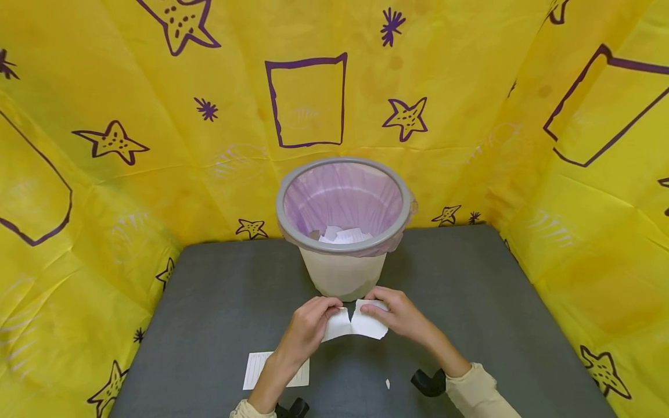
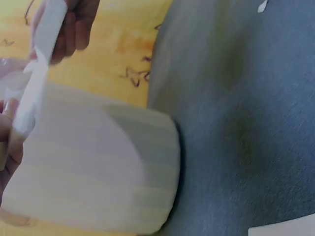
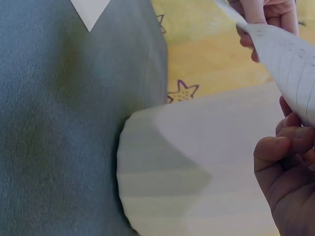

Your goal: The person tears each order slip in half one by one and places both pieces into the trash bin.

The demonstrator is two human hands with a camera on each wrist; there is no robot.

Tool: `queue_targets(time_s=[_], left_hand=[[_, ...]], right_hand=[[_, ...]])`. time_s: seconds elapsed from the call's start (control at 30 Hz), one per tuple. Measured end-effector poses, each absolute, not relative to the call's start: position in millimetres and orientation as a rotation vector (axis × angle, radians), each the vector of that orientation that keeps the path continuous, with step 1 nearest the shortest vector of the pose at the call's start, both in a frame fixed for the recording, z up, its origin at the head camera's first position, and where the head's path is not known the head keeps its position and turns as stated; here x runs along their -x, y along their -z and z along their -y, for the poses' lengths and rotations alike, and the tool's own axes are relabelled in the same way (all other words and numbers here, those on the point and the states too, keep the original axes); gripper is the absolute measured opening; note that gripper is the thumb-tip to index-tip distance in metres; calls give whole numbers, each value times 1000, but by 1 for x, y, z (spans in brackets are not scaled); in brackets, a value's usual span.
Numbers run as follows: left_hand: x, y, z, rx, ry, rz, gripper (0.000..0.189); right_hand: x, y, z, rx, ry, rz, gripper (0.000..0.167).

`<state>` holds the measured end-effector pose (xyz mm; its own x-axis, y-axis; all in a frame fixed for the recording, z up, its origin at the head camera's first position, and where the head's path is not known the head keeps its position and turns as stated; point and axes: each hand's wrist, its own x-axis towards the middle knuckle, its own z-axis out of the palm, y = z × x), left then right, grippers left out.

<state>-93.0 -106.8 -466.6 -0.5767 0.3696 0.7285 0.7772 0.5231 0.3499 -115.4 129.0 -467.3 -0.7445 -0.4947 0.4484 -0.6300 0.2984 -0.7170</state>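
Between both hands is a piece of white paper (image 1: 369, 326), split by a tear running down from its top edge. My left hand (image 1: 309, 326) pinches its left part, and my right hand (image 1: 399, 313) pinches the right part between thumb and fingers. Printed lines show on the side of the paper (image 3: 290, 64) seen in the right wrist view. Both hands are just in front of a cream waste bin (image 1: 342, 271) with a grey rim and a pinkish-purple liner. Inside the bin lie several white paper pieces (image 1: 345, 235).
A lined sheet of paper (image 1: 256, 368) lies on the dark grey table (image 1: 219, 307), partly behind the left forearm. A small paper scrap (image 1: 388, 384) is near the right forearm. Yellow cloth (image 1: 235, 174) with purple drawings stands around the table's back and sides.
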Motion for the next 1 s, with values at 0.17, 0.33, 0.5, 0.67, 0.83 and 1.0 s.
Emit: queue_targets(time_s=[0.17,0.33,0.5,0.67,0.83,1.0], left_hand=[[96,463,119,823,903,2197,17],[98,462,123,891,901,2221,11],[98,461,123,917,881,2273,1],[98,454,125,891,874,2301,4],[99,447,131,870,855,2309,3],[102,444,137,835,813,2313,4]], right_hand=[[116,463,-134,-1016,-1403,2415,8],[119,461,-137,-1031,-1389,2399,9],[123,463,-136,-1082,-1375,2380,8],[125,462,-138,-1069,-1380,2382,11],[127,458,-143,-1080,-1322,2362,10],[130,454,-147,-1092,-1313,2349,11]])
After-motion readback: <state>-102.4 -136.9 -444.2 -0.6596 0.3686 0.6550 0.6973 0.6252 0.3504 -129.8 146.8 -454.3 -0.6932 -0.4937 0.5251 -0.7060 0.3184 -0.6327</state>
